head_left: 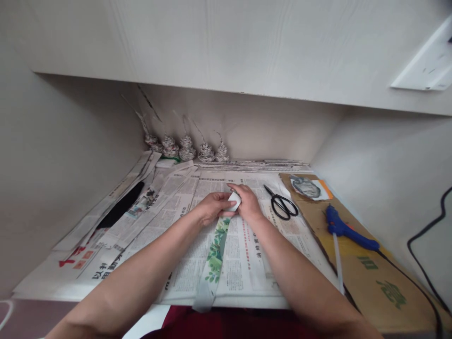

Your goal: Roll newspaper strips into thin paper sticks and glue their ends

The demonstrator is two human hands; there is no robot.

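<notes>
Rolling up at its far end, a long paper strip printed with green leaves lies down the middle of the bench, running from our hands toward the near edge, where its tail hangs just over. We see its far end as a small white roll, pinched between both hands. Our left hand closes around the roll from the left, fingers curled against it; our right hand closes on it from the right, fingertips on top. Both hands are narrow, shut on that paper — neither holds anything else.

Beneath the strip, sheets of newspaper cover most of the bench, overlapping and reaching toward the left wall. Just right of our right hand lie black scissors, flat on the newspaper with blades pointing away from us. Farther right a sheet of brown cardboard carries a blue glue gun with a white glue stick jutting toward us, and a small card with an orange edge. Along the back wall stand five little coiled paper cones in a row — beside them a bundle of thin paper rods lies flat.
</notes>
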